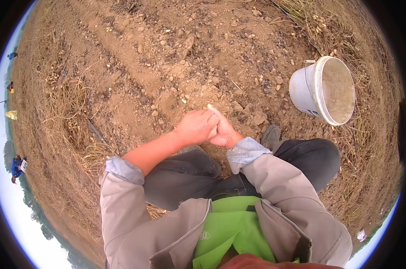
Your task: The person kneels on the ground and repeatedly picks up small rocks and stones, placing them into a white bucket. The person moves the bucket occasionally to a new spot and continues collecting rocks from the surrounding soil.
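My left hand (197,125) and my right hand (223,131) meet in front of my crossed legs, just above the soil (176,84). The left one is curled over the fingers of the right, whose thumb points away from me. Whether anything lies between the palms is hidden. A few pale peanut pods (184,101) rest on the dirt just beyond the hands. To the right, a dirty white plastic bucket (305,89) leans with its mouth towards the right; no contents show in the part of its inside in view.
Pulled peanut plants (71,111) lie in a dry row on the left, with more plants (327,30) and pods at the upper right. A thin dark hose (300,30) runs beside them. Far left, a person in blue (17,167) is in the field near a yellow sack (11,115).
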### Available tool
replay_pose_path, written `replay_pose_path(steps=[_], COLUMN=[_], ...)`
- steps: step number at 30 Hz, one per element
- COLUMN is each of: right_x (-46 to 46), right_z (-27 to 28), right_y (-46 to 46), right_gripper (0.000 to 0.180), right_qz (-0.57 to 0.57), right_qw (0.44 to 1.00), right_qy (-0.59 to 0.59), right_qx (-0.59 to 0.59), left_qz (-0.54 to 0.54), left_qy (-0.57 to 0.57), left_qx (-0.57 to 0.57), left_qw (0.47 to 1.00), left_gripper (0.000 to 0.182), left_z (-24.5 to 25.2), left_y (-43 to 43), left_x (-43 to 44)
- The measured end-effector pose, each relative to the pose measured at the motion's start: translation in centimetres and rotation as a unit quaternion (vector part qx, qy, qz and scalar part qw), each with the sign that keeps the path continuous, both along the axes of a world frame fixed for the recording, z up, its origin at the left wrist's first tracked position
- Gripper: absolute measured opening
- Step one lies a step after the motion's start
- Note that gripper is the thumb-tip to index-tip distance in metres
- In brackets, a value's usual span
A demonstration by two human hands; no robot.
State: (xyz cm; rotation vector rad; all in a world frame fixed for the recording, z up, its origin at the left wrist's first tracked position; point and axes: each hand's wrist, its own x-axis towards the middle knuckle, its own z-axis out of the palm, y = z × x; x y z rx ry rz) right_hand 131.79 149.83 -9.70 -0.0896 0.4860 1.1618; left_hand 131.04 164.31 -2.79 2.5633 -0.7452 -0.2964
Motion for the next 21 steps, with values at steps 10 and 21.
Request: replay_pose_path(steps=[10,21], right_x=[3.4,0.2], right_z=[-3.1,-5.3], right_y=[-9.4,-11.5], right_gripper=[0.025,0.035], right_qz=[-0.052,0.159], right_qw=[0.966,0.895], right_qy=[-0.063,-0.056], right_qx=[-0.246,-0.413], left_qz=[0.238,0.444], left_qy=[0.076,0.271], left_qx=[-0.033,0.139], left_qw=[0.968,0.843], left_gripper=[0.037,0.038], left_z=[-6.6,-22.7], left_y=[2.4,8.0], left_x=[4.2,3.7])
